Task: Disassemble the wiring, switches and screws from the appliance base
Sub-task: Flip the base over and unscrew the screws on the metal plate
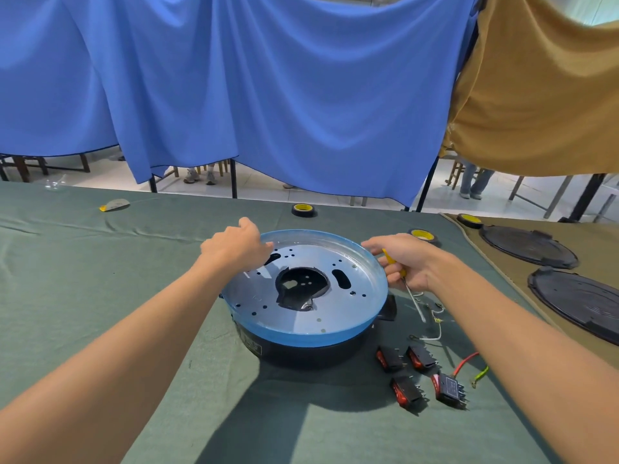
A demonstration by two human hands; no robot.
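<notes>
Over the appliance base (294, 343), the left hand (238, 245) grips its rim and the right hand (403, 261) grips a yellow screwdriver (414, 301).

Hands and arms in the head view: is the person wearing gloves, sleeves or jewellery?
No. The left hand and right hand are bare, with no gloves, rings or watch showing. Both forearms are uncovered up to the picture's edge; no sleeve is visible.
</notes>
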